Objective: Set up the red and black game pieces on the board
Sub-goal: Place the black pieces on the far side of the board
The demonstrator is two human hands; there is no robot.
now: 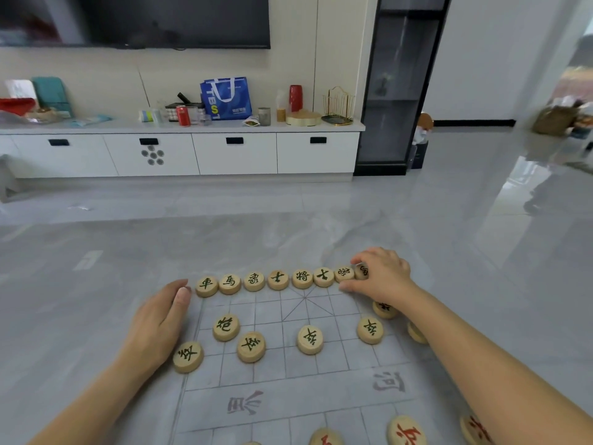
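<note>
Pinching black piece (362,270) in right grip (382,279); seat it squarely ending back row (278,279); left grip (157,322) flat, empty.

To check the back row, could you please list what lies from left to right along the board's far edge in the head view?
In order: left hand, chariot, horse, elephant, advisor, general, second advisor, second elephant, half-hidden piece, right hand.

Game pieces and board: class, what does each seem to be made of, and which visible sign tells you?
The game pieces look like pale wood with a smooth finish: thick, light tan discs with characters in black or red. The board seems to be a thin, flexible sheet, perhaps plastic film or cloth: it lies flat, with a faint printed grid.
</note>
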